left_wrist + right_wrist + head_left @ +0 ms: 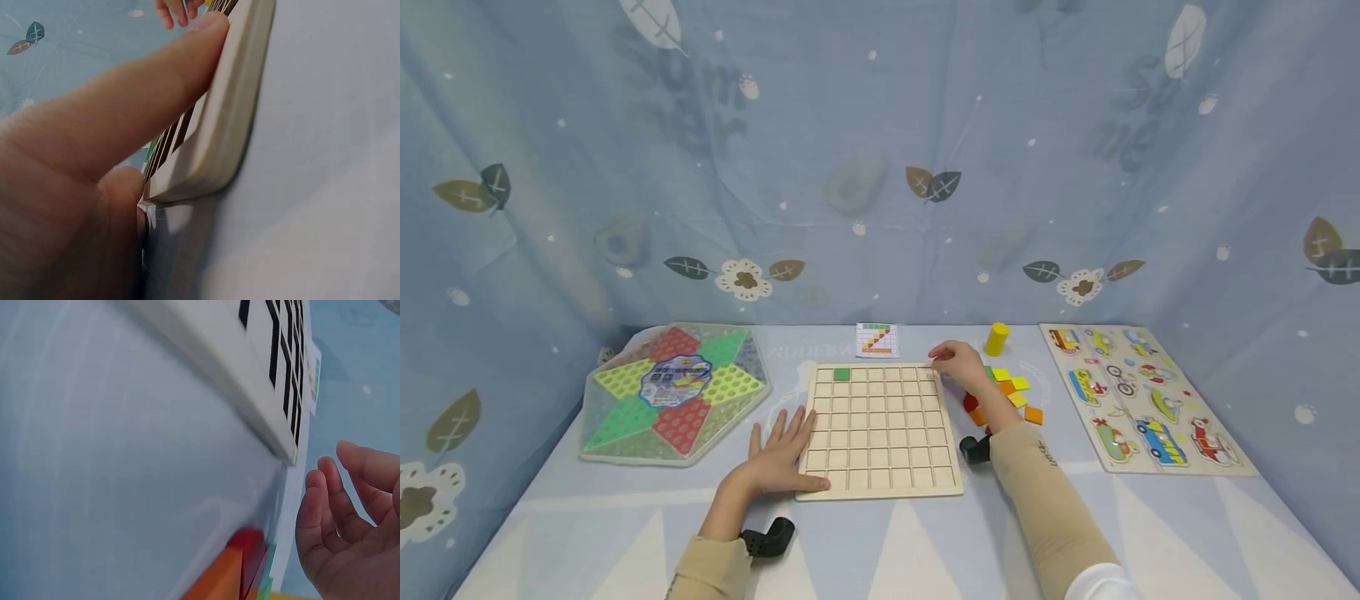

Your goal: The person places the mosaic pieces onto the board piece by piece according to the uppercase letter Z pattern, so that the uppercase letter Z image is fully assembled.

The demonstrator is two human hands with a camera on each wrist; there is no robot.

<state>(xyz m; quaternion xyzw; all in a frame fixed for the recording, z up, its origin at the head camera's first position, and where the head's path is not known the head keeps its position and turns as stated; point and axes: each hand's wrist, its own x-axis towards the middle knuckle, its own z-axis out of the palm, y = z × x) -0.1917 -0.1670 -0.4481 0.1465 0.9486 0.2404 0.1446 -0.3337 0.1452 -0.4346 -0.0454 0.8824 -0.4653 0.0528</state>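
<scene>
- The right hand's fingers (pixel 314 503), loosely bent, hover just beyond the far-right corner of a wooden grid board (pixel 880 457); the lower ones curve clear of the thumb. No tile shows in them, but the index fingertip is hidden, so a pinch cannot be confirmed.
- Opposite, the left hand (pixel 769 468) spreads wide and straight, fingers at the board's left edge, thumb on its near-left rim, apparently steadying it.
- Between the two hands lies the board, on the desk (pixel 880 537). One green tile (pixel 842 375) sits in its far row, beyond the left fingers and left of the right ones.
- The work appears to be an early stage of filling the grid; the next move likely calls for seating a tile squarely beside the green one, or fetching one first.
- Just right of the right fingers and nearer the wearer, loose tiles (pixel 1018 400) lie heaped in yellow, orange, red and green.
- Farther off, left of the right fingers and past the board, a pattern card (pixel 877 341) shows coloured squares, seemingly the guide.
</scene>
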